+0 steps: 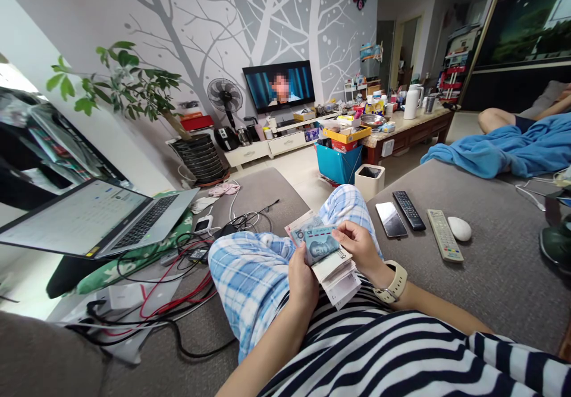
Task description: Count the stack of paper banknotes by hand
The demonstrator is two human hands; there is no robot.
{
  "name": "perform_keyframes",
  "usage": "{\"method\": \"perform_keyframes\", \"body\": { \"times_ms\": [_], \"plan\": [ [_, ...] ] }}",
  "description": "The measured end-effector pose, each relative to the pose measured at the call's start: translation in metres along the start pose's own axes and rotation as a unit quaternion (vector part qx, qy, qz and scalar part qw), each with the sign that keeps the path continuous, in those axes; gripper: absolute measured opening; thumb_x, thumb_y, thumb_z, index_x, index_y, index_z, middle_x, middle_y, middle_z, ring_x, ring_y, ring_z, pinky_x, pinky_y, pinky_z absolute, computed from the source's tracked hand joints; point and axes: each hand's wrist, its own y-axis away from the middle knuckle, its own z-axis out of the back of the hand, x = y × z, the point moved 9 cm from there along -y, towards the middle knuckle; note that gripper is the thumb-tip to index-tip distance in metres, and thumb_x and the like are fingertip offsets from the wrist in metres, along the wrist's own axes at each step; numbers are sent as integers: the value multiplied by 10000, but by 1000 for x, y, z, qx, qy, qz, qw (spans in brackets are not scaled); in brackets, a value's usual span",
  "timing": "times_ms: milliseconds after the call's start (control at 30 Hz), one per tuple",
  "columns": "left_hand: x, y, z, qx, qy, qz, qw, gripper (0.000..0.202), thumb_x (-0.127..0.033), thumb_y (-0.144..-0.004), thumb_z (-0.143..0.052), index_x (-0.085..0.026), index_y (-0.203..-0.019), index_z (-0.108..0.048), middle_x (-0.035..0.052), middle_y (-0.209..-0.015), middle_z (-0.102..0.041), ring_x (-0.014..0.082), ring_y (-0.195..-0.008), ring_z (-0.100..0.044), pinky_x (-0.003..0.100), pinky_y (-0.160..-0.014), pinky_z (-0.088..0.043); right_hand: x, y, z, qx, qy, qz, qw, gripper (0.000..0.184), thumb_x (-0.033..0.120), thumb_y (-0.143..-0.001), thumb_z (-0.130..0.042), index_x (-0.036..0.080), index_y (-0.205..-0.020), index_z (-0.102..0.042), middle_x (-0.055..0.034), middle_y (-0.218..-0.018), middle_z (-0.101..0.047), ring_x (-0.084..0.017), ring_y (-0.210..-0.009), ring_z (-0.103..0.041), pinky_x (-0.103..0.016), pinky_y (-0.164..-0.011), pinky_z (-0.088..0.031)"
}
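Observation:
A folded stack of banknotes [336,279] is held over my lap, its ends fanned out towards my striped shirt. My left hand [302,279] is closed around the stack's left side, thumb on top. With its fingertips, my right hand [357,243] pinches the right edge of a blue-green banknote [322,246] marked 10 that lies on top. Behind it a paler pinkish note pokes out at the upper left. A watch with a light band [394,283] is on my right wrist. Blue plaid trousers cover my crossed legs beneath both hands.
On the sofa to my right lie a phone [391,219], two remotes [409,210] and a white mouse [459,228]. An open laptop [147,218] and tangled cables [196,293] are at left. Another person's legs under a blue blanket [504,144] rest at far right.

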Motion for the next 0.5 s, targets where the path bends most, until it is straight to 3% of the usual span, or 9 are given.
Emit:
{"method": "perform_keyframes", "body": {
  "times_ms": [267, 500],
  "plan": [
    [-8, 4, -8, 12, -7, -7, 1000, 274, -346, -733, -630, -109, -849, -702, 91, -888, -736, 225, -827, -667, 363, -853, -498, 4, 2, -5, 12, -25, -17, 999, 292, 456, -779, -657, 186, -715, -567, 28, -615, -502, -116, -549, -429, -250, -514, -323],
    [-26, 13, -9, -25, -106, -53, 993, 243, -306, -751, -603, -99, -782, -727, 120, -845, -732, 241, -800, -644, 345, -770, -497, 4, 2, -4, 7, -30, -11, 999, 261, 431, -782, -658, 182, -740, -590, 16, -635, -543, -121, -566, -465, -246, -521, -351]
  ]
}}
